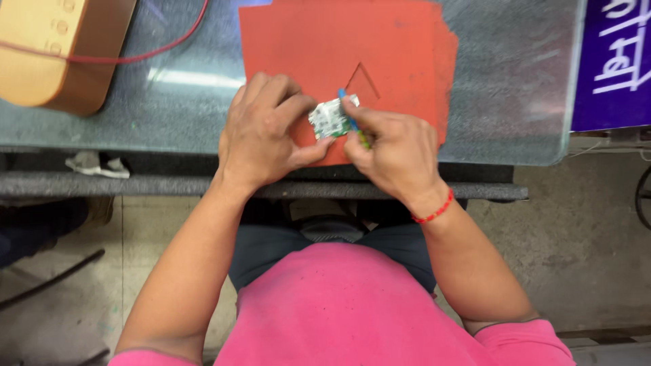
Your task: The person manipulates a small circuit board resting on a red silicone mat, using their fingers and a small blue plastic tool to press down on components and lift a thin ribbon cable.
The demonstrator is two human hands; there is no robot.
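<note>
Head view, looking straight down. Small green-and-white circuit board (pixel 330 118) pinched between both hands, just above the near edge of a red mat (pixel 352 47) lying on the glass counter (pixel 515 81). Left hand (pixel 261 132) curled, thumb under the board's lower edge, fingers folded over its left side; grip closed on the board. Right hand (pixel 393 152) touching the board's right edge, fingers closed round a thin blue-and-green tool (pixel 354 122) that slants across the board's right side, tip pointing up and away. Red thread bracelet (pixel 434 210) on the right wrist. Triangular cut (pixel 363 80) in the mat just beyond the board. Tan box (pixel 54 51) at the counter's far left, red cable (pixel 135 51) running across it; contents not visible. Purple sign (pixel 614 61) at the right edge. Crumpled cloth (pixel 95 164) on the ledge below the counter, left side.
</note>
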